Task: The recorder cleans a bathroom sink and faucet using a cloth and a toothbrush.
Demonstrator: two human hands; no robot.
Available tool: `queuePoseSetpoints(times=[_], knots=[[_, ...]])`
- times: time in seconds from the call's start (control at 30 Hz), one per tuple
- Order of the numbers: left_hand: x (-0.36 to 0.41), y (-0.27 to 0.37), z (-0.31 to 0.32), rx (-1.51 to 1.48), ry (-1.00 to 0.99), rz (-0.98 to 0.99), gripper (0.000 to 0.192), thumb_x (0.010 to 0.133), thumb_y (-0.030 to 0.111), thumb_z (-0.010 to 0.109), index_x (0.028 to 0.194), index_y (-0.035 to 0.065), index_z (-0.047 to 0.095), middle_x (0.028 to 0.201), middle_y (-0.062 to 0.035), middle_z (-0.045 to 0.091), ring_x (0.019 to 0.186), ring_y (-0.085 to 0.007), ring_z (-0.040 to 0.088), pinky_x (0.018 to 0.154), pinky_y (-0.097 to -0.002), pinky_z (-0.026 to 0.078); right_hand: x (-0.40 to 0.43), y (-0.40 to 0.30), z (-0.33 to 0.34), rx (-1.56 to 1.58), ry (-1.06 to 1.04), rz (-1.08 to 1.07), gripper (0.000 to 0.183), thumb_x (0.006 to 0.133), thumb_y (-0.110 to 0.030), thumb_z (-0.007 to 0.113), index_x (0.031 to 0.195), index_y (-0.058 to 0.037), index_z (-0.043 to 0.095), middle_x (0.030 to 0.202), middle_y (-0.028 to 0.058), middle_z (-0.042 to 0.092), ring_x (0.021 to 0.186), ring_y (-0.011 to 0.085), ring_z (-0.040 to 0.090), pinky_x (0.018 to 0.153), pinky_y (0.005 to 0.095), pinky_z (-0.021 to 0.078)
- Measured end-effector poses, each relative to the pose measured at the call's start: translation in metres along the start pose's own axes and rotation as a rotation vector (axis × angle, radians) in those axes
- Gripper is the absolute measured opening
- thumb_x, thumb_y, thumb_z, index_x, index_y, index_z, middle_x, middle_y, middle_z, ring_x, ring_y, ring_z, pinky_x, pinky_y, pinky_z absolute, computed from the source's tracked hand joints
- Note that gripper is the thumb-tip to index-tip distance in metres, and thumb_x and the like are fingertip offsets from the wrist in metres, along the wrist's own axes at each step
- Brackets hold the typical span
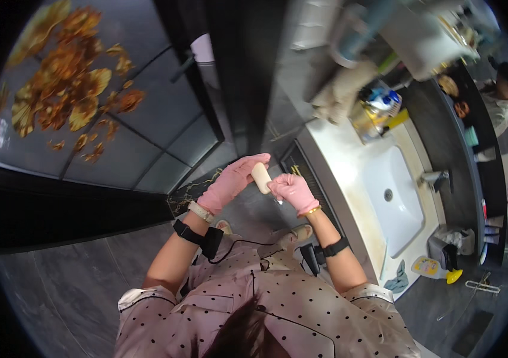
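Note:
A small off-white oblong object (261, 178) with rounded ends is held in front of my body, over the floor; what it is exactly cannot be told. My left hand (231, 179), in a pink glove, holds it from the left, fingers stretched out behind it. My right hand (293, 192), also in a pink glove, has its fingers curled and pinches the object's lower right edge. A tiny shiny bit shows below the right fingers, too small to make out.
On my right stands a counter (343, 170) with a white washbasin (390, 197) and a faucet (435, 179). A spray bottle (431, 267) and a grey cloth (398, 279) lie by its near end. A glass-paned partition (155, 129) and golden artificial flowers (57, 76) are at the left.

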State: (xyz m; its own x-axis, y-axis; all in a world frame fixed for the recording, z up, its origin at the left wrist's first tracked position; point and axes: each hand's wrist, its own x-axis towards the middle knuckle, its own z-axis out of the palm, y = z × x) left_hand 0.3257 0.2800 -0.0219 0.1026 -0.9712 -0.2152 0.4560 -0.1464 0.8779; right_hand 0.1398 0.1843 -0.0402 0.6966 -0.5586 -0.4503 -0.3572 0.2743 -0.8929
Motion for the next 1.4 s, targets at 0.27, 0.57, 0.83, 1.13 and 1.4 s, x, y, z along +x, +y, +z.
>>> queuePoseSetpoints(times=[0.27,0.57,0.83,1.13,1.4], knots=[[-0.038,0.097,-0.234,-0.283,0.375,0.115,0.042,0.097,0.015,0.05,0.134,-0.0048,0.046,0.123,-0.0191,0.06,0.103,-0.0235,0.064,0.092,-0.0327,0.053,0.066,0.009,0.13,0.138,0.044,0.162,0.021,0.086,-0.023,0.072,0.09,-0.0033,0.068,0.072,-0.0007,0.064,0.056,0.0043,0.054,0.05,0.0175,0.0399],[-0.008,0.133,-0.35,-0.301,0.578,0.206,0.037,0.097,0.016,0.049,0.127,-0.0041,0.053,0.118,-0.0121,0.062,0.097,-0.0178,0.062,0.085,-0.0317,0.052,0.227,0.005,0.172,0.431,0.282,0.2,0.017,0.089,-0.022,0.069,0.082,-0.0063,0.066,0.066,-0.0024,0.061,0.051,0.004,0.052,0.046,0.0177,0.038],[-0.016,0.151,-0.367,-0.511,0.4,0.123,0.045,0.09,0.022,0.058,0.132,0.0102,0.051,0.125,-0.0042,0.058,0.11,-0.0183,0.055,0.086,-0.0352,0.047,0.423,0.032,0.203,0.537,0.688,0.272,0.017,0.084,-0.019,0.072,0.076,-0.006,0.065,0.062,0.0001,0.059,0.048,0.008,0.052,0.044,0.0226,0.0392],[-0.004,0.166,-0.396,-0.312,0.674,-0.072,0.052,0.087,0.021,0.064,0.134,0.005,0.049,0.126,-0.0101,0.059,0.107,-0.0199,0.059,0.082,-0.0345,0.051,0.634,-0.024,0.164,0.484,0.812,0.419,0.02,0.081,-0.02,0.066,0.067,-0.0062,0.064,0.057,0.0041,0.06,0.043,0.0113,0.052,0.041,0.0268,0.0379],[0.057,0.165,-0.398,-0.121,0.685,-0.248,0.051,0.091,0.018,0.058,0.137,-0.0002,0.046,0.121,-0.0132,0.061,0.096,-0.0192,0.062,0.085,-0.0323,0.05,0.736,0.056,0.067,1.122,0.501,0.314,0.048,0.096,-0.047,0.041,0.081,-0.0078,0.064,0.076,0.0067,0.068,0.065,0.0204,0.065,0.055,0.0314,0.0539]])
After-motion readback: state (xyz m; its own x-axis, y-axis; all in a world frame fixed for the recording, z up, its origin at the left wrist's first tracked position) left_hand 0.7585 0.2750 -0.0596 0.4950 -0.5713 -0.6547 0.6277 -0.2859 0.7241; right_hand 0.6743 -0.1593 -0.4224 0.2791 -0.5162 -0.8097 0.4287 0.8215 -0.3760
